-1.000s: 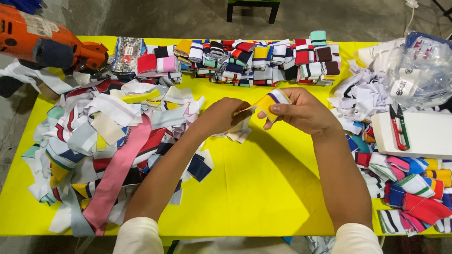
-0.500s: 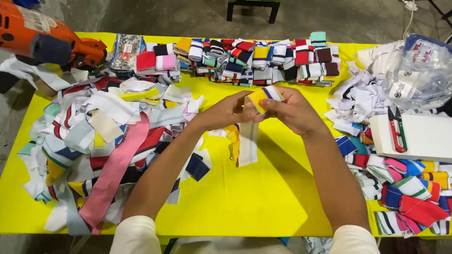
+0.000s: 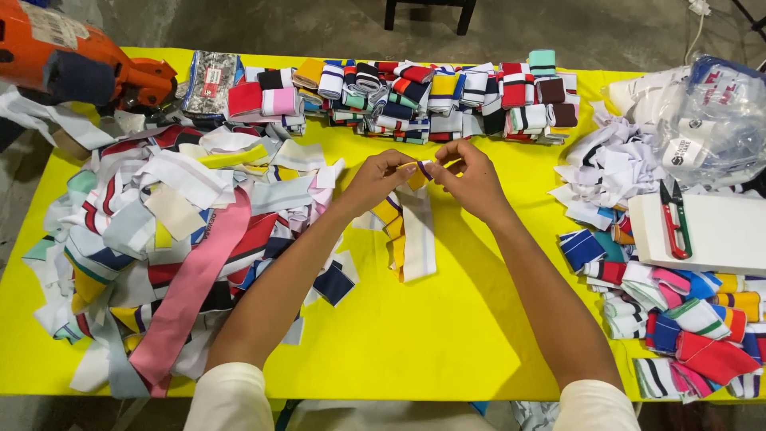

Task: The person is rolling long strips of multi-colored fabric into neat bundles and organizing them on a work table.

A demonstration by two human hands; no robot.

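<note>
My left hand [image 3: 375, 179] and my right hand [image 3: 471, 182] meet above the middle of the yellow table [image 3: 447, 335]. Both pinch the top end of a knit fabric strip [image 3: 408, 231], yellow and white with a purple stripe. The strip hangs down from my fingers and its lower end lies on the table. A big loose heap of fabric strips [image 3: 167, 239], with a long pink band across it, lies just left of my left arm.
Rows of folded striped pieces [image 3: 431, 96] line the far edge. At the right are white scraps [image 3: 606, 172], a clear plastic bag [image 3: 710, 120], a white box [image 3: 718, 235] with red snips [image 3: 676, 217], and folded pieces [image 3: 686, 327]. An orange tool [image 3: 72, 56] sits far left.
The folded strip in my hands has been unrolled and now hangs down onto the table. My hands have stayed at the table's middle, close together.
</note>
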